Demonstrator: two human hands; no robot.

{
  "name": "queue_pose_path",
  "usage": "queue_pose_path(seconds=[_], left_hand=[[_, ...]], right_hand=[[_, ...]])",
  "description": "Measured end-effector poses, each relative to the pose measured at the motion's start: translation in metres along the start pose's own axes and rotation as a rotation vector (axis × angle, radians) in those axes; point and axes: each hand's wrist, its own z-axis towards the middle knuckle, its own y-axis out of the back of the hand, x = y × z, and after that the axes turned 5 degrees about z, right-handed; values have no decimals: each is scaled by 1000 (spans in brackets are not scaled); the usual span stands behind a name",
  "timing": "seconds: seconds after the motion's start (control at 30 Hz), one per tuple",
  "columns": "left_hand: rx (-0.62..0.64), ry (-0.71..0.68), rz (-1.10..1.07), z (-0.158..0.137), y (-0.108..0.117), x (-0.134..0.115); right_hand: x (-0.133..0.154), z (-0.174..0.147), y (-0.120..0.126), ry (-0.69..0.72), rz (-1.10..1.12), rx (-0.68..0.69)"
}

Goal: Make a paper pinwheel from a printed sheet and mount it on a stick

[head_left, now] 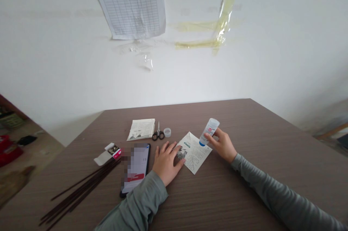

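Note:
A folded square of printed paper (pixel 196 154) lies on the table with one corner toward me and crease lines across it. My left hand (pixel 167 161) rests on its left side, fingers spread, the fingertips touching the paper. In my right hand (pixel 223 144) is a clear glue bottle (pixel 210 129) with a red-and-white label, tilted so its blue end points down at the paper's upper right edge. Whether that end touches the paper I cannot tell.
Left of my left hand lies a phone (pixel 137 165). Beyond are scissors (pixel 158 133), a clear round cap (pixel 167 132) and folded printed paper (pixel 141 128). Several thin dark sticks (pixel 81 191) lie at left by an opened small box (pixel 111 153). A wall (pixel 190 78) backs the table.

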Motion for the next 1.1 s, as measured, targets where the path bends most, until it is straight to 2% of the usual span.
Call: queue_pose_path(seconds=[0.13, 0.27, 0.57, 0.8, 1.1], left_hand=[[-11, 0, -4, 1, -1, 1], [-28, 0, -28, 5, -2, 6], [-67, 19, -17, 7, 0, 7], [-27, 53, -5, 5, 9, 0], [26, 59, -6, 7, 9, 1]], right_hand=[[6, 5, -17, -43, 51, 155], [2, 8, -28, -71, 62, 227], [-6, 4, -30, 1, -178, 272], [-4, 0, -30, 113, -306, 262], [2, 3, -28, 195, -340, 331]])
